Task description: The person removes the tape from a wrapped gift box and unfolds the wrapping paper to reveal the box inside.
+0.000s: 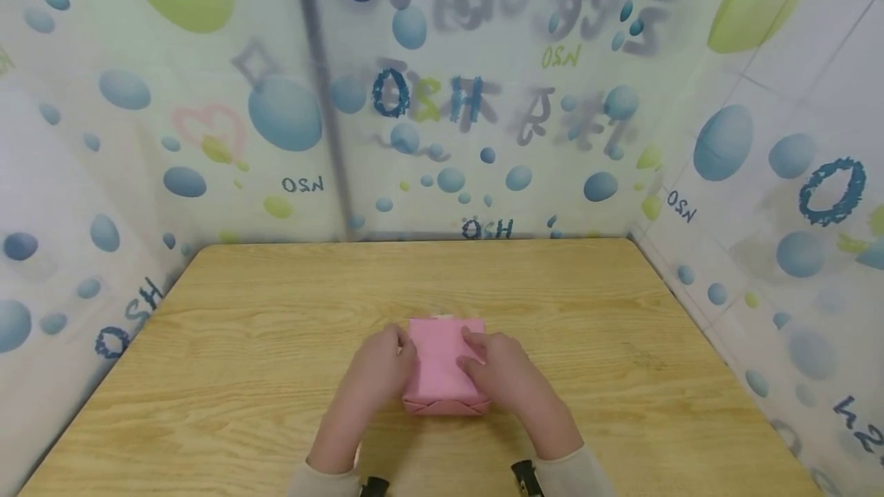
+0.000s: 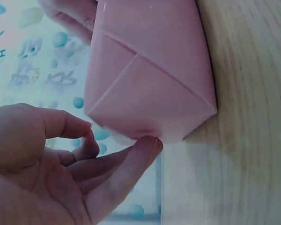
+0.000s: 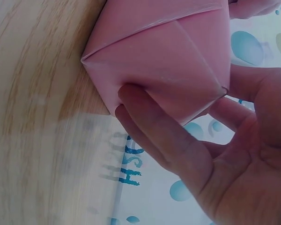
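Observation:
A box wrapped in pink paper rests on the wooden table between both hands, its folded triangular flaps showing on the sides. My left hand is at its left side. In the left wrist view, straight fingertips touch the flap end of the box, while the thumb stands bent just off the corner. My right hand holds the right side, its thumb over the top face. Two of its fingers press into the folded end in the right wrist view. A small pale bit shows at the box's far edge.
The wooden table runs back to a wall covering printed with blue and green drops and lettering. More of this covering borders the table on the left and right. Dark straps cross both wrists by the light sleeves.

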The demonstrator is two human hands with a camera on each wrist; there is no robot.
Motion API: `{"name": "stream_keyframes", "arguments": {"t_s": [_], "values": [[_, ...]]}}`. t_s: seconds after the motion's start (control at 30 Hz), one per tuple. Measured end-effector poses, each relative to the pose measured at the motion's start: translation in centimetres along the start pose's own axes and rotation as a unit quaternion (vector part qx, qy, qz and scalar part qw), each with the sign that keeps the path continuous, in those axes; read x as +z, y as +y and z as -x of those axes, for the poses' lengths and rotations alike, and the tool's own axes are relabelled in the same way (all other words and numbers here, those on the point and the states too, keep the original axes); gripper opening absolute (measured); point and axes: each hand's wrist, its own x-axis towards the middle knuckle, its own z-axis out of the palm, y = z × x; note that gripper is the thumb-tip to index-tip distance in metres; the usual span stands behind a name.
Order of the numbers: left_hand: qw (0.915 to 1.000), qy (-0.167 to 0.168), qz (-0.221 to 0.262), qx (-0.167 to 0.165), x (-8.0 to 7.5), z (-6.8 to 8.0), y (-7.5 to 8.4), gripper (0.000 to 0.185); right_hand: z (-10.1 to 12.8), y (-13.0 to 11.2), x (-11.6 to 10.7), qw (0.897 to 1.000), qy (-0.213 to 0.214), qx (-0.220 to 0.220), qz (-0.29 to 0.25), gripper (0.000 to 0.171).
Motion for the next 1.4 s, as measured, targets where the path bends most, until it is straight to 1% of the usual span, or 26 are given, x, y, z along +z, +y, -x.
{"name": "stream_keyframes", "arguments": {"t_s": [0.13,0.3,0.4,0.47,0.53,0.63,0.7,0.8,1.03,1.2,1.3,1.4], "values": [[0.9995,-0.003,0.026,-0.017,-0.5,0.1,-0.2,0.017,0.0,0.0,0.0,1.0,0.001,0.004,-0.012,0.051],[0.998,-0.002,0.057,-0.027,-0.6,0.0,-0.4,0.017,0.1,-0.1,-0.1,1.0,0.001,0.008,-0.017,0.051],[0.9958,-0.004,0.082,-0.04,-0.7,-0.1,-0.7,0.018,0.0,0.0,-0.1,1.0,-0.004,0.012,-0.022,0.051],[0.9932,-0.009,0.105,-0.049,-0.7,-0.1,-0.8,0.018,0.0,0.0,0.0,1.0,-0.006,0.012,-0.022,0.051],[0.989,-0.013,0.135,-0.059,-0.8,-0.1,-1.1,0.019,-0.1,0.0,0.0,1.0,-0.007,0.012,-0.02,0.051],[0.9801,-0.022,0.187,-0.064,-0.8,0.0,-1.4,0.019,-0.1,0.0,0.0,1.0,-0.007,0.013,-0.018,0.051],[0.9749,-0.025,0.211,-0.066,-0.9,0.1,-1.6,0.021,-0.1,0.1,0.0,1.0,-0.009,0.017,-0.021,0.051],[0.9731,-0.03,0.218,-0.069,-1.0,0.2,-1.9,0.025,-0.1,0.1,-0.1,1.0,-0.009,0.019,-0.023,0.052],[0.967,-0.036,0.236,-0.089,-1.2,0.4,-2.8,0.031,-0.2,0.2,-0.1,1.0,-0.004,0.015,-0.012,0.052],[0.9705,-0.032,0.22,-0.094,-1.3,0.3,-3.0,0.028,-0.3,0.2,-0.2,1.0,-0.003,0.014,-0.013,0.051],[0.9714,-0.03,0.213,-0.101,-1.4,0.2,-3.1,0.027,-0.3,0.2,-0.2,1.0,-0.008,0.019,-0.024,0.052],[0.9743,-0.029,0.195,-0.108,-1.5,0.2,-3.0,0.025,-0.2,0.2,-0.1,0.999,-0.012,0.024,-0.033,0.052]]}}
